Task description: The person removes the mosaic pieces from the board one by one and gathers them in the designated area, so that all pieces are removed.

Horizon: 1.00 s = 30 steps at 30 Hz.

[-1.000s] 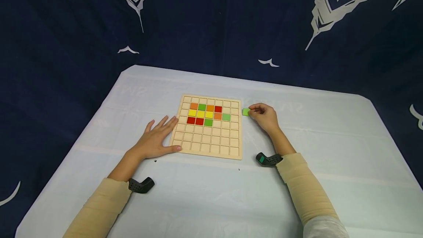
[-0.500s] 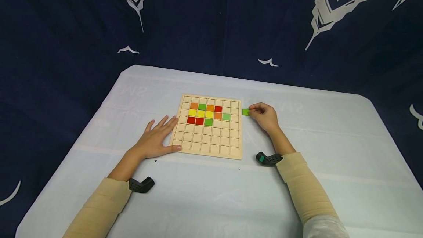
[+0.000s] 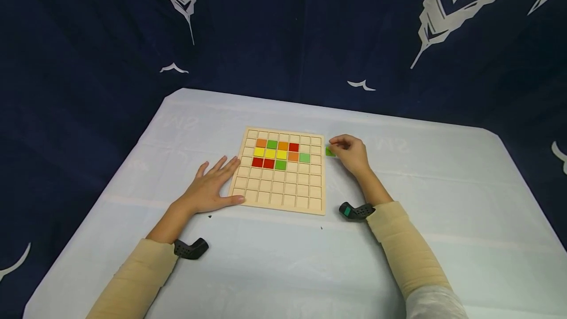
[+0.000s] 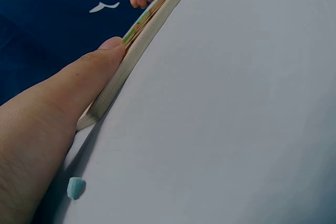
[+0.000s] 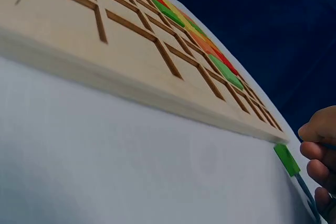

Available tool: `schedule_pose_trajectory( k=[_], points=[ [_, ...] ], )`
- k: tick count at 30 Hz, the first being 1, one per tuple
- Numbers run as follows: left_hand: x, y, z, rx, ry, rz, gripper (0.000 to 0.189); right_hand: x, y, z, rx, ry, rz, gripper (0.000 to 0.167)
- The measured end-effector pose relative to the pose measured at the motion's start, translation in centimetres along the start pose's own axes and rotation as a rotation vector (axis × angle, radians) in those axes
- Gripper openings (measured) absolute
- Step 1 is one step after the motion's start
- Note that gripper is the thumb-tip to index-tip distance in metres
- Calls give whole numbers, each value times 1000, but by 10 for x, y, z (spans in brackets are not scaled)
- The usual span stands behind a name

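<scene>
Green tile point(image 3: 330, 151) half hidden by the right hand point(image 3: 353, 155)

My head view puts the tile on the table point(image 3: 266, 270), just off the right edge of the wooden board point(image 3: 278, 187), toward its far right corner. The right hand's fingers are bent, tips close together; I cannot tell whether they pinch anything, as my right wrist view cuts that hand off. A dark strip point(image 5: 306, 190) beside the tile there is unreadable to me. The left hand point(image 3: 207, 190) lies spread wide, gripping nothing, fingertips at the board's left edge, thumb on its near left corner; my left wrist view shows only the thumb side. Coloured tiles point(image 3: 270, 153) fill cells toward the board's far edge, squashed by my low wrist angles.
</scene>
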<state>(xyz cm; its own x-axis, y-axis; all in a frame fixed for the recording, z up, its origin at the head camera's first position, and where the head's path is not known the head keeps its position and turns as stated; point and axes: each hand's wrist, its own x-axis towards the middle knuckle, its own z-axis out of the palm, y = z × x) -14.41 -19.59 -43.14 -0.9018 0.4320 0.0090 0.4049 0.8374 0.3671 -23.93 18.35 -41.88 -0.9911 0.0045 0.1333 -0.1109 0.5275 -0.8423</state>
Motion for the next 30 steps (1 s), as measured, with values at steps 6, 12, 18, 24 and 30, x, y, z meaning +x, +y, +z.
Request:
schedule_pose_trajectory(
  k=[6,12,18,24,30],
  points=[
    [0,0,0,1,7,6,100,4,-9,10,36,-16,-24,16],
    [0,-1,0,-5,1,1,100,9,-19,20,73,-31,-54,15],
    [-1,-1,-1,-6,-11,-7,100,9,-24,30,65,-44,-68,15],
    [0,0,0,-8,-10,-2,100,7,-29,37,56,-64,-93,15],
    [0,0,0,-2,-11,-4,100,8,-32,44,83,-104,-106,14]
  ],
)
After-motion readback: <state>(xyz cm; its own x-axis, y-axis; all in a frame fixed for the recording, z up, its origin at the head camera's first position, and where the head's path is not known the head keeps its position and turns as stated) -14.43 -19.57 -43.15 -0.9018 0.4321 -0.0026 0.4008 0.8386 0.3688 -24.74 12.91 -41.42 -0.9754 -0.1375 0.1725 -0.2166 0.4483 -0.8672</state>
